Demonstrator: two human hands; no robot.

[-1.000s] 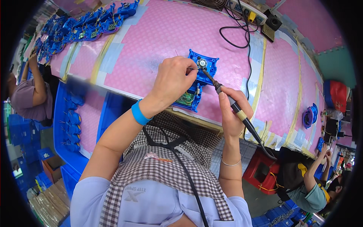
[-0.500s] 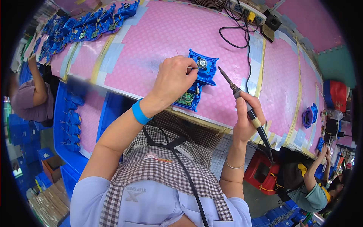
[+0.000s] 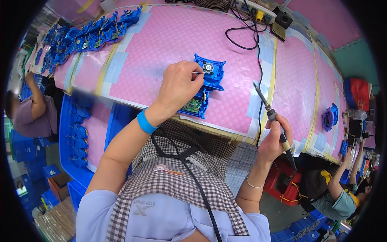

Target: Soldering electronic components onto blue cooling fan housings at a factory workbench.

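An open blue plastic housing (image 3: 218, 73) lies near the front edge of the pink table, with a round speaker (image 3: 208, 67) in its upper half. The lower half holds a green circuit board (image 3: 192, 106), partly covered by my wrist and fingers. My left hand (image 3: 179, 84) pinches a thin wire (image 3: 197, 73) beside the speaker, its fingertips close over the housing. To the right, my right hand (image 3: 275, 139) grips a soldering iron (image 3: 272, 116) by its dark handle. The iron's tip points up and left, well apart from the housing.
Rows of blue housings (image 3: 96, 41) stand at the far left. A blue bin (image 3: 64, 149) with blue parts sits at left. A power strip (image 3: 264, 15), black cable (image 3: 259, 72) and iron stand (image 3: 279, 30) are at the back. Other people work at both sides.
My right hand has drawn the soldering iron to the right and slightly down, away from the housing. My left hand keeps its pinch by the speaker.
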